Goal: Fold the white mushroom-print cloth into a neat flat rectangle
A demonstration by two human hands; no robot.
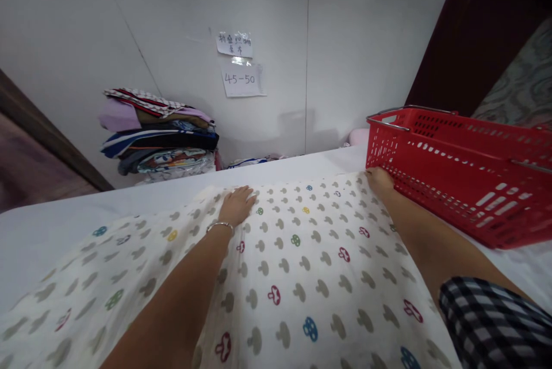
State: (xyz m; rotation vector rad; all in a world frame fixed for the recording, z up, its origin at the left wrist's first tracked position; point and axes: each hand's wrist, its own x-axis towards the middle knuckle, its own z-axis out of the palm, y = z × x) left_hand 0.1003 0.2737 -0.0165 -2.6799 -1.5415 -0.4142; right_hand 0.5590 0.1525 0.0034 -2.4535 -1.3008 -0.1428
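A white cloth printed with small mushrooms (302, 265) lies spread on the white table (52, 225). My left hand (237, 205) rests flat on the cloth near its far edge, fingers stretched out, with a silver bangle on the wrist. My right hand (379, 180) lies at the cloth's far right corner, right beside the red basket (457, 162). Its fingers curl over that corner; whether they pinch the fabric is not clear.
The red plastic basket with metal handles stands on the table at the right. A stack of folded clothes (159, 136) sits against the wall at the back left. Two paper notes (241, 64) are taped to the grey wall.
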